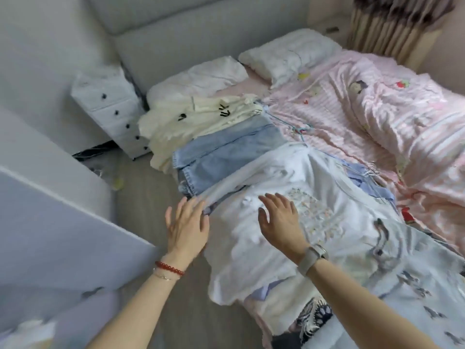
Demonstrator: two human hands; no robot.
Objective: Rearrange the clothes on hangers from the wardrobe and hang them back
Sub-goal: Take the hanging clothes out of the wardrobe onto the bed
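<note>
Bed [377, 127] holds white garment [264, 222] under both flat grips (empty, spread wide).

White drawer unit [113, 109] w/ black knobs by bed; two pillows [289, 54], pink striped duvet [364, 117].

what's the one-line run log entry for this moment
stage: clothes laid on bed | left hand: open, at white garment edge | right hand: open, over it | denim: untouched
</note>
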